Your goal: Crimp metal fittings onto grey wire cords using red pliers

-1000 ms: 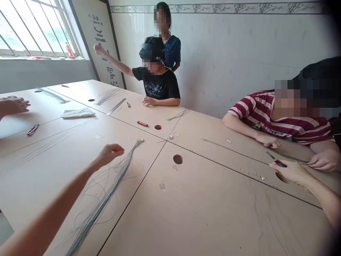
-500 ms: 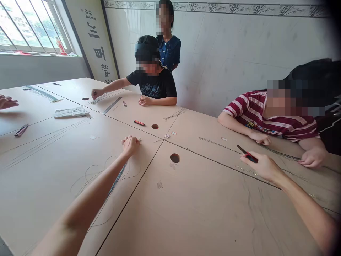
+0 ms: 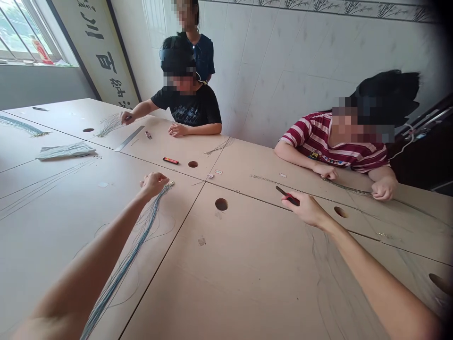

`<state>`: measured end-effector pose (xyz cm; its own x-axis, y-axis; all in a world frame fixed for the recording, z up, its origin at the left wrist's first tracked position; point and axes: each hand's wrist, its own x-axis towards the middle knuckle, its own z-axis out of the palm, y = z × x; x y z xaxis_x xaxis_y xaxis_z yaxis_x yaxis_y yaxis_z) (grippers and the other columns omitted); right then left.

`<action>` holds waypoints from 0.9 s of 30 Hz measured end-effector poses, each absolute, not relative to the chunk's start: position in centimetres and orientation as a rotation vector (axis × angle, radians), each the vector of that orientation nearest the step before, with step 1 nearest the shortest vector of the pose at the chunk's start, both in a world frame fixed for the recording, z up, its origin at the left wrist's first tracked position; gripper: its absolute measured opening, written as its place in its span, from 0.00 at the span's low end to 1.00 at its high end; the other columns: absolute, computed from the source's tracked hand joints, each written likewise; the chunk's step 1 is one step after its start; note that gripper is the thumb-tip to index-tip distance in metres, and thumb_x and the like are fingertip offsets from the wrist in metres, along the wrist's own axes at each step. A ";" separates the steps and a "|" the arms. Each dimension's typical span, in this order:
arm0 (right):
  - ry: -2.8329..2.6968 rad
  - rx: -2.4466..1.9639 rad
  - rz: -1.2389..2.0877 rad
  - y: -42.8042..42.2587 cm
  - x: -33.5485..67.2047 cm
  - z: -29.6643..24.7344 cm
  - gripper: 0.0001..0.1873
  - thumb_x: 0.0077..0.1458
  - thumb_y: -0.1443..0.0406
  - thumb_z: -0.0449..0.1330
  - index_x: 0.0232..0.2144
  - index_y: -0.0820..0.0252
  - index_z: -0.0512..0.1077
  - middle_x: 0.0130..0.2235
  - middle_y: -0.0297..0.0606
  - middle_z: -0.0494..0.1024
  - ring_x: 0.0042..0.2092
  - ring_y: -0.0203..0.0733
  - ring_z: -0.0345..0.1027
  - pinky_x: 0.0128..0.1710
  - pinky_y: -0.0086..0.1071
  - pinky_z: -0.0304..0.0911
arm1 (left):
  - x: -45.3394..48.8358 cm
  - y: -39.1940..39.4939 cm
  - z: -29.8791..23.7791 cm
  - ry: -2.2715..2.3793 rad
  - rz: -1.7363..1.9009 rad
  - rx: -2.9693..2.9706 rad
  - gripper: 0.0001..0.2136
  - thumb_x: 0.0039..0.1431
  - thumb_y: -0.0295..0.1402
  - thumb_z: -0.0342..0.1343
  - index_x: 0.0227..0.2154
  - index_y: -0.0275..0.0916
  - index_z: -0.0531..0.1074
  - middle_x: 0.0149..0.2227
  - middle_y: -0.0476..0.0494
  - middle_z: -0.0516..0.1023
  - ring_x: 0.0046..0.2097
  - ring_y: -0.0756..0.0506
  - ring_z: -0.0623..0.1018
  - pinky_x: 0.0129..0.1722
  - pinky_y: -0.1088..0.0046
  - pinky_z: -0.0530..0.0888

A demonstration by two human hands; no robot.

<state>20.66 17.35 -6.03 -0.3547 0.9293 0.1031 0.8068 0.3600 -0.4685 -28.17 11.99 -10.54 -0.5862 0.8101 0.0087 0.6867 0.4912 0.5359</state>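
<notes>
The left hand (image 3: 153,185) is raised at the near-left section, fingers curled together; whether its grip is closed on a strand cannot be told. Its fingertips are just beside the gold-coloured ends (image 3: 171,183) of a bundle of blue-grey cords (image 3: 138,242), which lies on the desk (image 3: 244,278) and runs along the right side of the left forearm to the bottom edge of view, loose strands looping out from it. The right hand (image 3: 308,208) is well apart from the bundle, its grip clasped around a red-and-black tool (image 3: 291,197) with the dark blade pointing up and left. Beyond the bundle are a red-and-black stick (image 3: 171,161), a round hole (image 3: 193,164), a flat ruler (image 3: 130,138) and a folded pale cloth (image 3: 66,150). On the far side, a co-worker in a striped shirt (image 3: 341,137) has both hands at darker cords (image 3: 350,189); a co-worker in a black shirt (image 3: 193,106) has one hand beside thin strands (image 3: 108,126). A third person (image 3: 205,54) stands behind.
</notes>
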 end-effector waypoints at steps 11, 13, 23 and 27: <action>-2.338 -1.521 0.555 16.9 19.1 -7.3 0.17 0.52 0.53 0.52 0.30 0.58 0.73 0.24 0.33 0.72 0.28 0.38 0.64 0.28 0.28 0.57 | -25.3 12.7 -13.4 2.523 0.372 1.611 0.13 0.63 0.37 0.53 0.48 0.37 0.70 0.52 0.39 0.71 0.50 0.42 0.73 0.50 0.55 0.70; -2.345 -1.528 0.564 16.8 19.1 -7.4 0.17 0.52 0.53 0.52 0.29 0.58 0.73 0.24 0.33 0.72 0.27 0.38 0.63 0.28 0.28 0.56 | -25.4 12.6 -13.3 2.517 0.387 1.624 0.13 0.63 0.37 0.53 0.48 0.37 0.70 0.51 0.39 0.71 0.50 0.42 0.73 0.50 0.56 0.70; -2.382 -1.552 0.598 16.9 18.6 -7.7 0.16 0.53 0.54 0.51 0.31 0.58 0.71 0.26 0.34 0.72 0.28 0.38 0.63 0.28 0.29 0.55 | -25.7 12.4 -13.4 2.380 0.609 1.656 0.12 0.62 0.38 0.53 0.45 0.37 0.71 0.50 0.40 0.72 0.50 0.42 0.72 0.51 0.55 0.69; -2.393 -1.553 0.602 16.7 18.4 -7.6 0.15 0.54 0.54 0.51 0.30 0.57 0.71 0.27 0.34 0.74 0.29 0.39 0.64 0.28 0.29 0.55 | -27.5 11.6 -12.9 2.345 0.788 1.558 0.12 0.63 0.38 0.52 0.45 0.36 0.71 0.48 0.41 0.73 0.47 0.43 0.74 0.47 0.58 0.72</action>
